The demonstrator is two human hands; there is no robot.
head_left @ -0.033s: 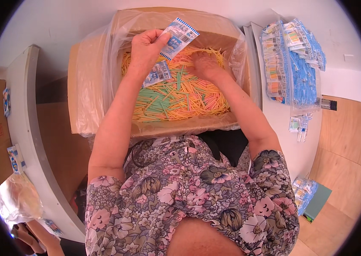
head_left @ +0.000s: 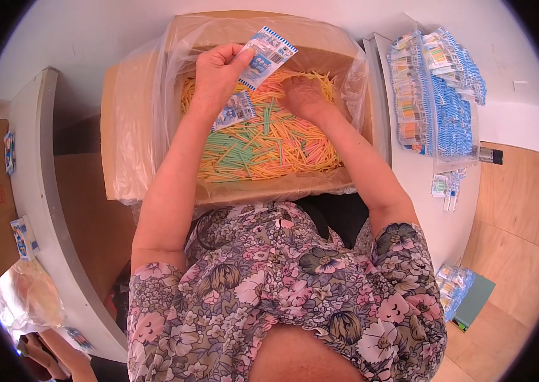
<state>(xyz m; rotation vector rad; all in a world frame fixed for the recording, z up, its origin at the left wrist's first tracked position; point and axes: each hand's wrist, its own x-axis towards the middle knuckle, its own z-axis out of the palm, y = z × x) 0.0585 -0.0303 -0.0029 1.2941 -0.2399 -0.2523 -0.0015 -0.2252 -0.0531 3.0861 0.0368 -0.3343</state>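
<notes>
Blue/wht packet [head_left: 267, 60] (held tilted) over yel, grn & pink sticks [head_left: 273, 149]

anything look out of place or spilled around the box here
One packet lies loose on the sticks inside the box, and some small packets lie beside the clear tub, not in it, so they look stray. No damage stands out.

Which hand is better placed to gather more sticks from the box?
Probably the right hand: it is down among the sticks, though its fingertips are hard to make out. The left hand is above them, its grip taken up by a packet.
</notes>
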